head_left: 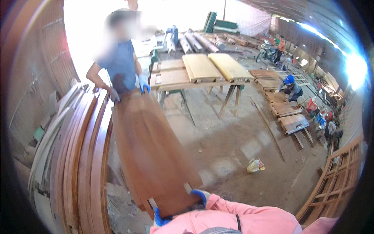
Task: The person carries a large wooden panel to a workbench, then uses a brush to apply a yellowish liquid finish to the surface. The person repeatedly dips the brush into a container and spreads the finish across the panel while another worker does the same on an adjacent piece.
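A long reddish-brown wooden panel (152, 148) stretches away from me, with short pale tenon-like tabs at its near corners. My left hand (159, 219), in a blue glove, grips the near left corner. At the near right corner my right hand (201, 196), also blue-gloved, is closed round the edge; the fingers under the panel are hidden. Across from me a co-worker (121, 64) in a dark blue shirt and gloves holds the far end. The panel's surface looks slightly smeared by motion.
Long planks (87, 156) lean in a row close on the left. Trestles (230, 99) carry pale boards (200, 67) beyond. A plastic bag (255, 165) lies on the floor at right. A crouching person in a blue cap (290, 85) works by more panels; a lattice frame (335, 183) stands near right.
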